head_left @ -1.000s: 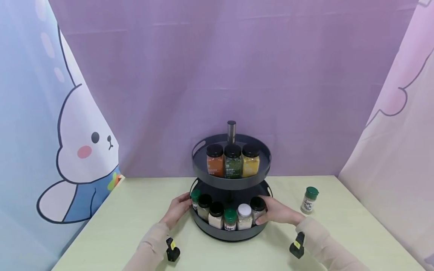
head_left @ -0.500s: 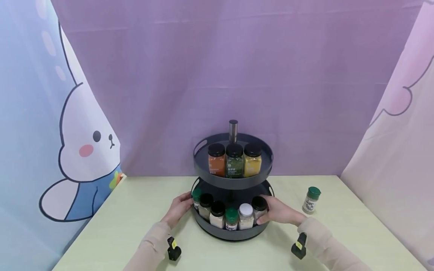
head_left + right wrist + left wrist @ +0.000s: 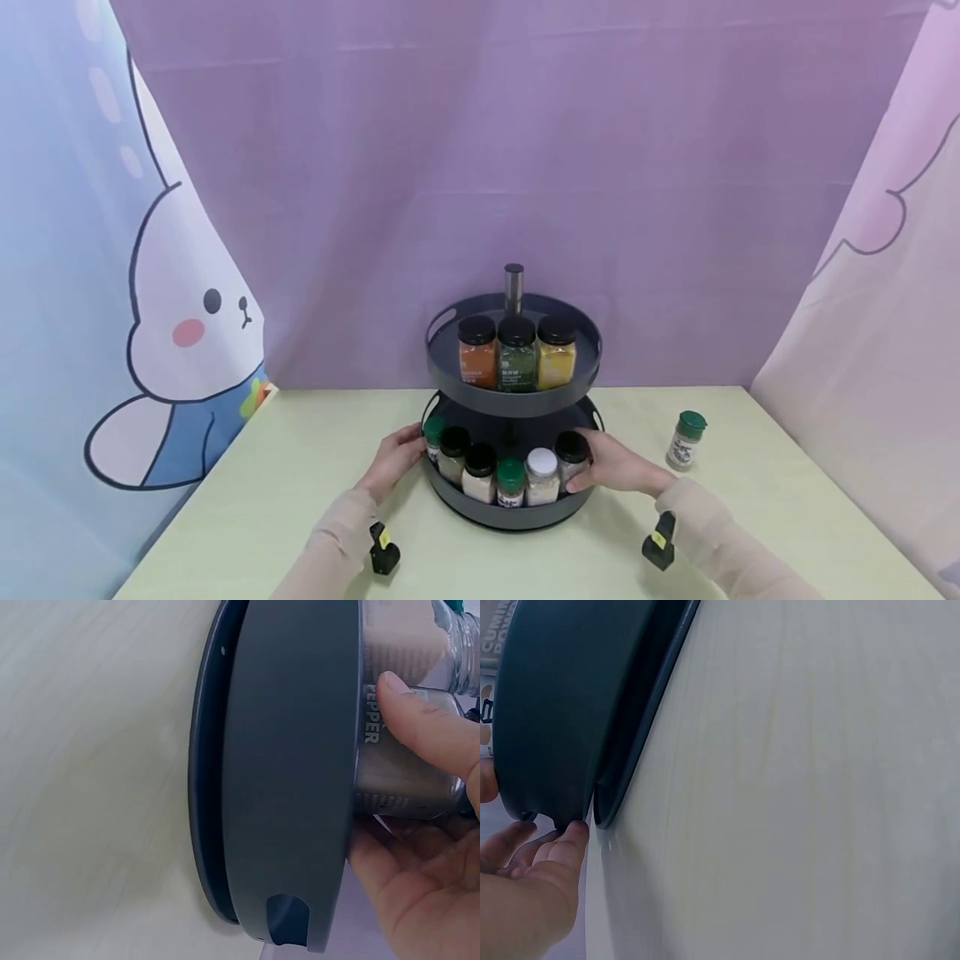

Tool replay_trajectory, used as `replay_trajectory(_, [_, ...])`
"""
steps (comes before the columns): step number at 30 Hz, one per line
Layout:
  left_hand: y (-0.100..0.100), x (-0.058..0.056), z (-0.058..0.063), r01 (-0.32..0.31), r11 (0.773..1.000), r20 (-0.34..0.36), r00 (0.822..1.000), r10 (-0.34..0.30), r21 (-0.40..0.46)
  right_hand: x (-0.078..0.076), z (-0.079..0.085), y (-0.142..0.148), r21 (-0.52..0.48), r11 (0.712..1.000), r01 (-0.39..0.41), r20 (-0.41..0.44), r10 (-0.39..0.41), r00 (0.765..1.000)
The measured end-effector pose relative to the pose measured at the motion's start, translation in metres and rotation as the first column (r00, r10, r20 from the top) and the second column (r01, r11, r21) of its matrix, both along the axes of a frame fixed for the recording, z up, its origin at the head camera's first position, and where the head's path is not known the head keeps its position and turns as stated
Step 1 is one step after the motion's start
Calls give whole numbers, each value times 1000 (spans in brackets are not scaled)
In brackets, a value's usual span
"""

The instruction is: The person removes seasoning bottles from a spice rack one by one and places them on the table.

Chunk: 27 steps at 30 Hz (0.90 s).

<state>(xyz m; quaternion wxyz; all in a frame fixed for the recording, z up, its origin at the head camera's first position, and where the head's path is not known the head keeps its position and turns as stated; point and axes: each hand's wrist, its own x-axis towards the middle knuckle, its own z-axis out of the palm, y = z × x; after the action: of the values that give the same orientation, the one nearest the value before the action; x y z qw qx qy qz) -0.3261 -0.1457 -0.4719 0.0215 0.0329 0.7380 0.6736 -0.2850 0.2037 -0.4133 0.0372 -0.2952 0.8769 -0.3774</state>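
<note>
A dark grey two-tier round spice rack (image 3: 513, 522) stands on the table. In the head view, my left hand (image 3: 397, 458) is at the left side of its lower tray, beside a green-capped spice jar (image 3: 433, 432). The left wrist view shows that hand's fingertips (image 3: 574, 831) on the tray wall by the handle cutout, with the thumb at the rim. My right hand (image 3: 611, 467) holds the rightmost black-capped pepper jar (image 3: 405, 776) in the lower tray, its thumb across the front and fingers behind. Several jars line the front of this tray, one with a white lid (image 3: 542, 477).
On the upper tray (image 3: 514, 405) stand three black-capped jars, orange (image 3: 477, 362), green (image 3: 517, 367) and yellow (image 3: 556, 365). A green-capped shaker (image 3: 685, 440) stands on the pale table (image 3: 247, 500) to the right. A purple curtain (image 3: 480, 150) hangs behind.
</note>
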Motion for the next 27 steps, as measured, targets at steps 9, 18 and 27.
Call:
replay_trajectory(9, [0, -1, -3, 3, 1000, 3, 1000, -3, 1, -2, 4, 4, 18, 999, 40, -39, -39, 998])
replay_trajectory(18, [-2, -1, -1, 7, 1000, -2, 1000, -7, 3, -4, 21, 7, -10, 995, 95, -33, -96, 995])
replay_trajectory(27, [-1, -1, -1, 2, 1000, 16, 1000, -3, 17, -3, 31, 14, -57, 989, 140, 2, -140, 990])
